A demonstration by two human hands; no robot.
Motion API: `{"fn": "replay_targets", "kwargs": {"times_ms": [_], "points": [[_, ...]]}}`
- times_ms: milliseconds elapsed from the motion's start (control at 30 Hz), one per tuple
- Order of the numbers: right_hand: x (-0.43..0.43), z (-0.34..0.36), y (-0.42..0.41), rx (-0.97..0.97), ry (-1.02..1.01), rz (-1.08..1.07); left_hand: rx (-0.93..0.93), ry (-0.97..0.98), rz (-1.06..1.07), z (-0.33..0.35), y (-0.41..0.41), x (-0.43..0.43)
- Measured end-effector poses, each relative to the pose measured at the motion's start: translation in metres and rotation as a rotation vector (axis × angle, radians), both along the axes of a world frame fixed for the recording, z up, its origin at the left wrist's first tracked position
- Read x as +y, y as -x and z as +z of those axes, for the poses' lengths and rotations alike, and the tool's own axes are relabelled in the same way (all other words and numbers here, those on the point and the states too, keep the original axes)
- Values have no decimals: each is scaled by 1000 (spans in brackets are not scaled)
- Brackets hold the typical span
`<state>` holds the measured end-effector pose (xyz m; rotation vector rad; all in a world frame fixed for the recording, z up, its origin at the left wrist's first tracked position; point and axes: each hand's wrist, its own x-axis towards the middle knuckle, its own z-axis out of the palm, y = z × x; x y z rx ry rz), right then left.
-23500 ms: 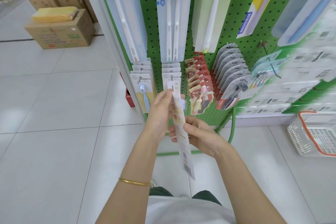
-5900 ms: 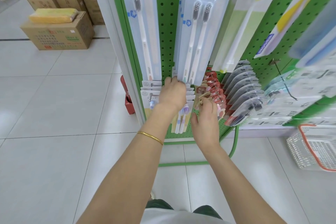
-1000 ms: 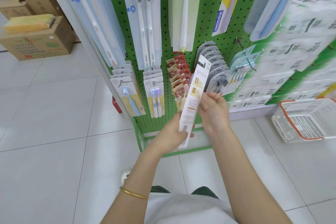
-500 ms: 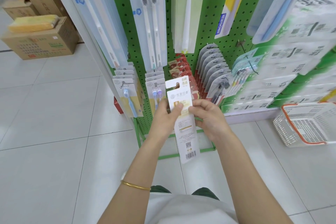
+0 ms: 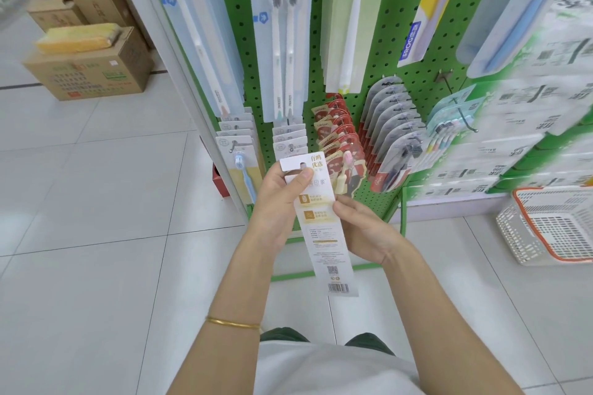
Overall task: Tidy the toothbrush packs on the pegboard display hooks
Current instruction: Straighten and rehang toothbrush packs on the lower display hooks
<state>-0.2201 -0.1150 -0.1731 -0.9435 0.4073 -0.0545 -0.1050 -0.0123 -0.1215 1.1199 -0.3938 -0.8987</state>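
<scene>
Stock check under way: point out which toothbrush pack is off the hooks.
The long white pack with gold labels and a barcode, held by the left hand and the right hand; all other packs hang on the pegboard.

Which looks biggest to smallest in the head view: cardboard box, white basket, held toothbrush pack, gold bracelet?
1. cardboard box
2-3. white basket and held toothbrush pack: look alike; basket cropped by the frame, pack nearer the camera, so unranked
4. gold bracelet

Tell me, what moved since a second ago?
The white toothbrush pack turned from tilted edge-on to upright, printed back facing the camera. The left hand slid up to its hang tab. The right hand still holds its side; hooked packs hang unchanged.
</scene>
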Motion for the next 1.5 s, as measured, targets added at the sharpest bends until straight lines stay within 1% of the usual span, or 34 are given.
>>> {"fn": "replay_targets", "kwargs": {"times_ms": [133,300,367,433,500,533,567,667,700,867,967,1100,1200,1367,1500], "points": [[8,-3,-6,-88,-131,46,11,14,-52,1,-6,4],[12,-9,-12,-183,-191,95,12,-26,-41,-1,-10,7],[12,-11,-14,-183,-212,95,-39,-83,-18,-2,-11,8],[12,-14,-15,-167,-194,50,-157,-185,35,-4,-14,10],[11,-16,-19,-109,-107,-13,-269,-273,111,-5,-19,11],[11,-17,-22,-59,-33,-47,-309,-294,144,-5,-21,11],[12,-16,-26,4,71,-88,-339,-306,169,-4,-24,12],[18,-9,-42,242,498,-236,-399,-326,208,-1,-29,11],[20,-6,-47,294,592,-290,-412,-333,213,0,-30,11],[25,-7,-76,366,828,-493,-492,-340,208,3,-35,12],[25,-19,-90,408,925,-564,-515,-331,201,6,-38,13],[27,-29,-100,453,1016,-603,-568,-377,186,3,-44,14],[28,-32,-107,456,1022,-639,-600,-405,174,1,-49,14],[31,-33,-113,405,1045,-693,-624,-407,150,1,-55,15],[36,-36,-115,454,1054,-675,-648,-408,146,1,-59,14]]}}
